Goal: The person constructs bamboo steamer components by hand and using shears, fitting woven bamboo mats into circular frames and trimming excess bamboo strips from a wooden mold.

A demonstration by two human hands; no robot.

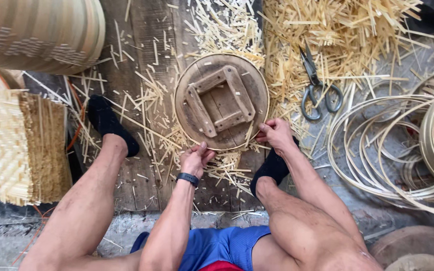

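- Round wooden form (221, 102) lies flat on the plank floor (126, 60) between the person's feet, a square frame of four wooden bars fixed to its upper face.
- A thin bamboo strip (227, 148) runs along the form's near rim.
- Left hand (195, 159): fingers curled, pinching the strip against the rim at its lower left edge; black band on the wrist.
- Right hand (276, 133): closed on the rim at the lower right, thumb and fingers pressing the strip there.
- Both hands touch the form; they sit apart, on either side of its near edge.
- Scissors (316, 85) lie shut on the floor just right of the form, handles toward the person (not touched).
- Bamboo offcuts (342, 35) are heaped behind and around the form, thickest at upper right.
- Coiled strips (393, 145) lie at far right.
- Woven mat (6, 145) at far left; a woven basket (41, 30) above it.
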